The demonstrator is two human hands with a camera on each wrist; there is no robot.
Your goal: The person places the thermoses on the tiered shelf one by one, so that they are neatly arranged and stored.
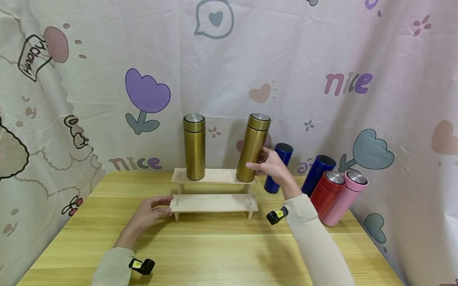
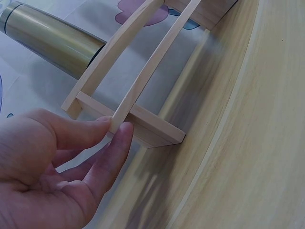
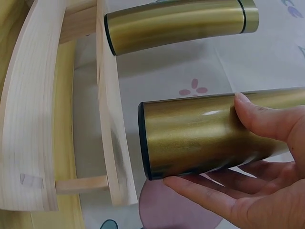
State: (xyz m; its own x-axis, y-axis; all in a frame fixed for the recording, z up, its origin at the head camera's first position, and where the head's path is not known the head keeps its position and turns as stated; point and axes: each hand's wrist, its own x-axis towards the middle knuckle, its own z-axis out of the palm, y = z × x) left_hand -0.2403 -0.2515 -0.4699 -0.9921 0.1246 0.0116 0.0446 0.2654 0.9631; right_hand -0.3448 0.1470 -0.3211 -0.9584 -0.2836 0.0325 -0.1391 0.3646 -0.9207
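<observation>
My right hand (image 1: 273, 166) grips a gold thermos (image 1: 253, 147) low on its body, thumb on one side and fingers on the other. This thermos tilts slightly, and in the right wrist view its dark base (image 3: 145, 141) is a small gap away from the upper board (image 3: 114, 124). A second gold thermos (image 1: 195, 149) stands upright on the left part of the upper tier of a two-tier wooden stand (image 1: 214, 203). With thumb and fingers, my left hand (image 2: 71, 162) pinches the left end of the stand's lower board (image 2: 143, 78).
Right of the stand are two blue thermoses (image 1: 272, 184) (image 1: 318, 171), a red thermos (image 1: 327, 192) and a pink thermos (image 1: 345, 198). A printed curtain (image 1: 229, 71) hangs behind the wooden table (image 1: 214, 254). Each wrist wears a small black camera (image 1: 277, 215).
</observation>
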